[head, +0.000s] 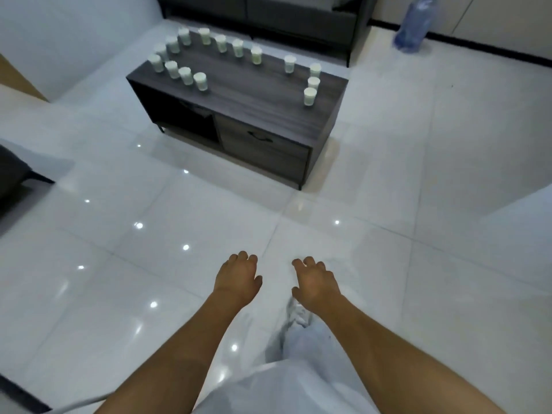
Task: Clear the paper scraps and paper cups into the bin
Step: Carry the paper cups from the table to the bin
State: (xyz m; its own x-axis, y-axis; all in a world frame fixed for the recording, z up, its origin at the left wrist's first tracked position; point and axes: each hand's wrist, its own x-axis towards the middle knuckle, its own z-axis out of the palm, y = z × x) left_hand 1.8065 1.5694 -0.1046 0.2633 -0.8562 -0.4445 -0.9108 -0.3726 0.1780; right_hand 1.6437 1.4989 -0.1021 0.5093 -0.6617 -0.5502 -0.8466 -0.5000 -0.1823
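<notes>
Fingers of both hands hang loosely curled, palms down, holding nothing. Left hand (239, 279) and right hand (315, 283) are stretched out side by side over the glossy white tiled floor (149, 264), a narrow gap between them, both forearms bare. Below the right forearm, a leg in pale trousers (298, 369) and a light shoe (297, 316), blurred.

Farther out, well apart from the hands: a low dark wood-grain cabinet (254, 94), standing at an angle on the tiles. Open compartment on its left front, a drawer with a dark handle (260, 137) on its right front.

Paper cups (200, 81) stand upright on the cabinet top, pale, greenish-white. Larger group on the left half forms a curved line running from the front left edge round the back towards the middle. Smaller group near the right end: one set apart towards the back, three in a short row near the right edge. Cups close together, some possibly touching; cannot tell.

Beyond the cabinet, a dark grey sofa (298, 19) against the far side. Far right, a large blue water bottle (413, 25) stands on the floor by the wall.
</notes>
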